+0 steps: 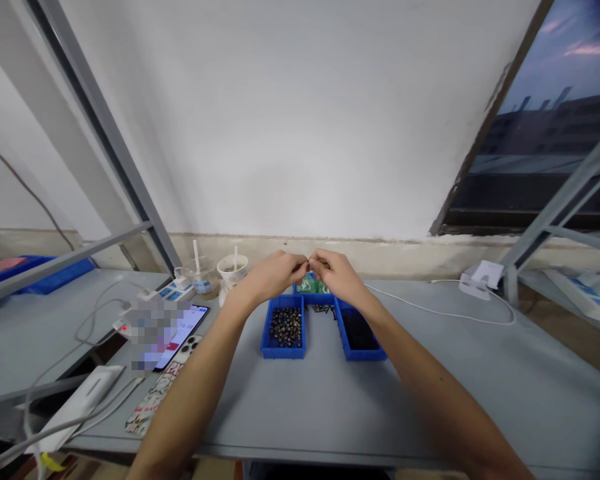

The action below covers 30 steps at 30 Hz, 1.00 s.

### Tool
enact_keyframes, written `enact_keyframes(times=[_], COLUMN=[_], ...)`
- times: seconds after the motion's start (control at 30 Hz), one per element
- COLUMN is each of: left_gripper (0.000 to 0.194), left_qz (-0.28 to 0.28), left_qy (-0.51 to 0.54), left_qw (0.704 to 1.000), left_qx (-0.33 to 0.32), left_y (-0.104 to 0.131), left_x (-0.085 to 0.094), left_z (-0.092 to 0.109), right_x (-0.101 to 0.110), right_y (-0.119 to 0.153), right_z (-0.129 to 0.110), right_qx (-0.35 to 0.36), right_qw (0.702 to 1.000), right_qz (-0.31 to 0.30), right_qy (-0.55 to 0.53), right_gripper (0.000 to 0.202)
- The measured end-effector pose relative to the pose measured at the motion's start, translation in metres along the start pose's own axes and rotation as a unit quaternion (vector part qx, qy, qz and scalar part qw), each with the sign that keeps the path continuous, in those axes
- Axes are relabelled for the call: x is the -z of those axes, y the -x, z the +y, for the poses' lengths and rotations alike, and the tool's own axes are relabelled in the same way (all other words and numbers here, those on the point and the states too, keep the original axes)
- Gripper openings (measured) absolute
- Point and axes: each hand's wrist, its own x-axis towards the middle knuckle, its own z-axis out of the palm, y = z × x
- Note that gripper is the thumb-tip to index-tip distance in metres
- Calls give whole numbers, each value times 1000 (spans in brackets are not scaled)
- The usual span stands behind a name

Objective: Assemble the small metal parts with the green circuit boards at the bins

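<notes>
My left hand [283, 272] and my right hand [331, 268] meet fingertip to fingertip above the back of the desk. Both are closed in a pinch, and whatever lies between the fingers is too small to make out. Below my left hand stands a blue bin [283, 353] with many small metal screw-like parts [286, 327]. Under my right forearm sits another blue bin [365, 355] holding dark pieces [357, 330]. Behind them a third blue bin [320, 299] contains green packets [309, 285], partly hidden by my hands. Loose dark screws [324, 309] lie between the front bins.
On the left are two drink cups with straws, one clear [207, 283] and one white [233, 268], a power strip [177, 291], a lit phone [183, 340] and a patterned phone case [153, 403]. A white cable [420, 307] runs right to a white box [484, 275]. Metal frame posts [511, 283] flank the desk.
</notes>
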Motion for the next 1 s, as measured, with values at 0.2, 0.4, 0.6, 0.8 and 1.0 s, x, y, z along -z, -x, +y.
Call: enact_keyframes(times=[0.2, 0.4, 0.6, 0.8, 1.0], left_gripper=[37, 26, 17, 29, 30], left_qz=[-16, -213, -308, -229, -24], left_qy=[-7, 7, -48, -41, 32], left_qw=[1000, 972, 933, 963, 999], left_qx=[7, 96, 180, 134, 29], left_y=[0, -2, -7, 30, 121], left_x=[0, -12, -38, -37, -39], left_z=[1, -23, -44, -40, 26], right_x=[13, 36, 126, 205, 214], right_y=[0, 0, 6, 44, 91], right_z=[-6, 3, 72, 185, 263], right_qx=[-9, 1, -137, -302, -321], right_qw=[998, 984, 970, 877, 830], right_qz=[-51, -74, -100, 24, 7], right_qy=[32, 162, 176, 372, 457], right_gripper=[25, 34, 18, 27, 45])
